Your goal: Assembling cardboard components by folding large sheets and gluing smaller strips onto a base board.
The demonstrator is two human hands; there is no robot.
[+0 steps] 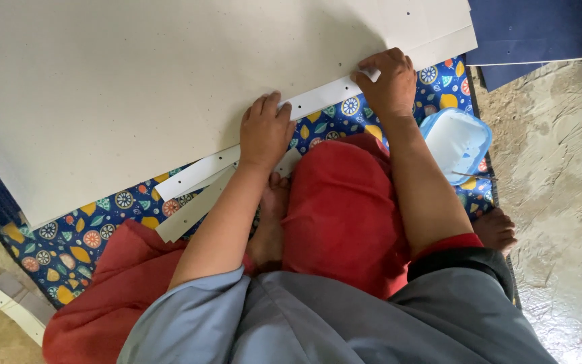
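A large grey board [170,87] fills most of the view, lying flat over a patterned blue mat [102,229] on the floor, its near edge right in front of the seated person's knees. It looks stiff but thin, probably light for its size and liable to flex or crease if lifted by one corner; a grip along the long edge with both hands apart seems safest. A narrow white strip [318,101] with punched holes runs along that edge, partly under it; it looks flimsy and easy to bend. The left hand [264,131] rests with fingers folded over the board's edge, pressing down. The right hand [386,82] pinches the strip against the board. More loose strips [193,209] lie below, and a pale blue tub [456,145] sits near the right forearm.
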